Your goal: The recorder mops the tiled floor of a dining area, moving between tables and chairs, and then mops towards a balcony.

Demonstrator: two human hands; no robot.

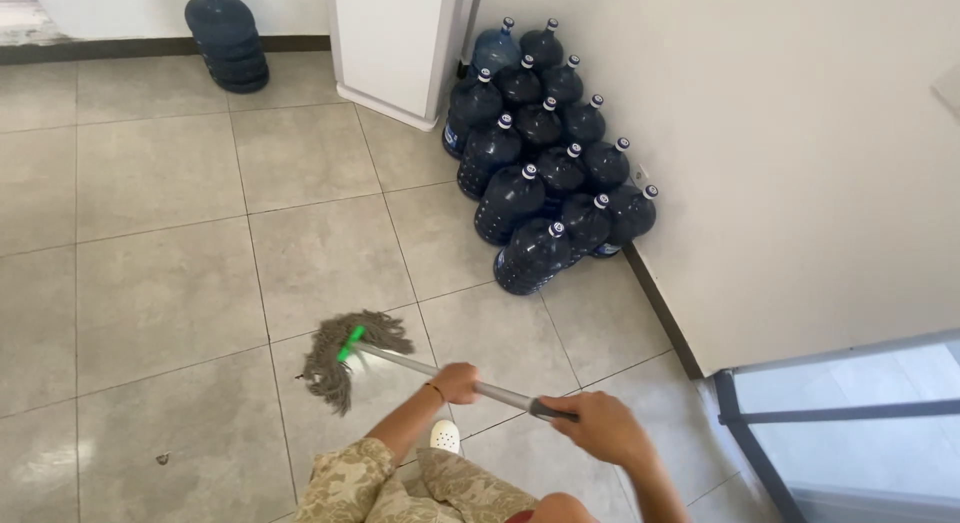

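Note:
A string mop lies with its grey-brown head (335,363) spread on the beige tiled floor (170,283). A green socket (351,342) joins the head to a silver handle (410,366) with a dark grip at its end. My left hand (457,382) is closed around the handle midway and wears a thin bracelet at the wrist. My right hand (603,429) grips the dark end of the handle, nearer to my body. Patterned shorts (400,488) and a white shoe (445,436) show below the hands.
Several blue water jugs (545,173) are stacked against the white wall on the right. One more jug (228,38) stands at the far wall, beside a white cabinet (395,43). A glass door (850,423) is at the lower right. A small dark speck (162,459) lies on the floor.

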